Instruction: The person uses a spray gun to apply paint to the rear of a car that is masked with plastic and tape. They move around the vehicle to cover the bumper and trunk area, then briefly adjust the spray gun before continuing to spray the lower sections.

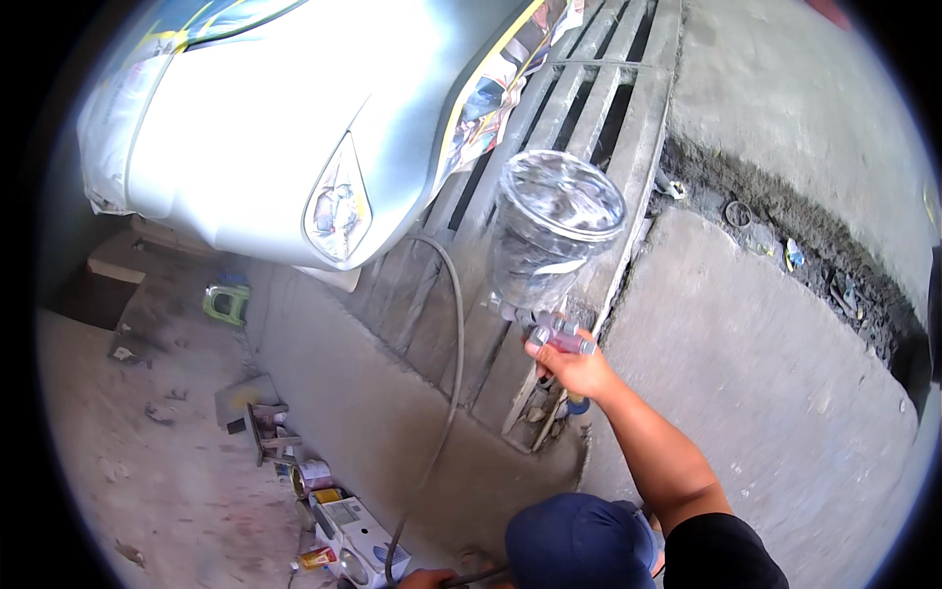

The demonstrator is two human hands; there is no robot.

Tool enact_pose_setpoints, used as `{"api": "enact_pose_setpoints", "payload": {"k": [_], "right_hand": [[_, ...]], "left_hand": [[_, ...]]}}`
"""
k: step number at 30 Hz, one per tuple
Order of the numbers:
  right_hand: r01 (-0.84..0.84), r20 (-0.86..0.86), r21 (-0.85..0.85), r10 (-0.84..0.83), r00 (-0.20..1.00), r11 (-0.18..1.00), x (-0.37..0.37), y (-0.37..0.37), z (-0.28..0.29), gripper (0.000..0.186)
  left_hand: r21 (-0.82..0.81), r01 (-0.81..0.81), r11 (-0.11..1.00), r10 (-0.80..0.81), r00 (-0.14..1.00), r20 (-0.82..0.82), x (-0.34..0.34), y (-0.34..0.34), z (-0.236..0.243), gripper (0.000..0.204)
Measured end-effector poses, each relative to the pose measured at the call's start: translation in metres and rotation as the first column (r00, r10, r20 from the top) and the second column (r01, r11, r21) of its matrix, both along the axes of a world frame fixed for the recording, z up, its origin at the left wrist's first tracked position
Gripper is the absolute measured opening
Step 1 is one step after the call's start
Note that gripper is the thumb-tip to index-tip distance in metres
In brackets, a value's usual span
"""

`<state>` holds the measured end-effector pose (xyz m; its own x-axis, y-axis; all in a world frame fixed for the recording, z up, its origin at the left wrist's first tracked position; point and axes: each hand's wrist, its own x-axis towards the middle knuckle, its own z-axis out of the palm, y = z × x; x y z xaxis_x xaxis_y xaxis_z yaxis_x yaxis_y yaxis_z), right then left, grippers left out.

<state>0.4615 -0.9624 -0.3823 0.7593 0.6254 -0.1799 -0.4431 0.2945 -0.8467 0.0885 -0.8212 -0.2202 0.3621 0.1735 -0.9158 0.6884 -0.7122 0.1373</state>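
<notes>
My right hand (577,373) is closed around a spray gun (556,330). On top of the gun sits a cup (554,245) covered in clear plastic film. A fitting with a blue end shows below my fingers. At the lower edge, my left hand (429,579) is partly cut off and closed on a grey hose (457,339), which loops up toward the car and back down. Ahead and to the left is a pale, glossy car body (285,128) with a pointed lamp (340,208). The gun is apart from it, to its right.
Printed paper (483,113) and yellow tape mask the car's edge. Slotted concrete grating (549,123) runs beneath. A debris-filled trench (785,240) lies right. Lower left are a green tool-like object (228,303), a can (312,477) and a white box (361,538). Dark blue cloth (579,545) bulges below.
</notes>
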Motion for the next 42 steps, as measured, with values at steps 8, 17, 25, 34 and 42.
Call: {"api": "enact_pose_setpoints", "payload": {"k": [8,17,25,34,42], "right_hand": [[0.448,0.260,-0.081,-0.416,0.872,0.890,0.076,-0.054,0.050,0.024],[0.604,0.400,-0.093,-0.526,0.750,0.791,0.065,-0.052,0.080,0.020],[0.119,0.361,-0.120,-0.068,0.930,0.986,-0.016,0.006,0.051,0.026],[0.479,0.397,-0.136,-0.395,0.828,0.867,0.011,-0.031,0.111,0.021],[0.336,0.408,-0.102,-0.268,0.873,0.936,-0.006,-0.024,0.108,0.037]], "left_hand": [[-0.107,-0.083,0.991,0.100,0.981,0.166,0.034,-0.033,-0.015,0.033],[-0.022,-0.043,0.999,0.047,0.969,0.244,0.003,-0.020,-0.037,0.035],[0.289,-0.033,0.957,-0.035,0.974,0.226,-0.004,0.038,-0.002,0.025],[0.173,-0.079,0.982,0.020,0.948,0.317,-0.025,0.057,-0.024,0.025],[0.064,-0.028,0.998,0.007,0.955,0.298,-0.007,0.064,-0.027,0.027]]}}
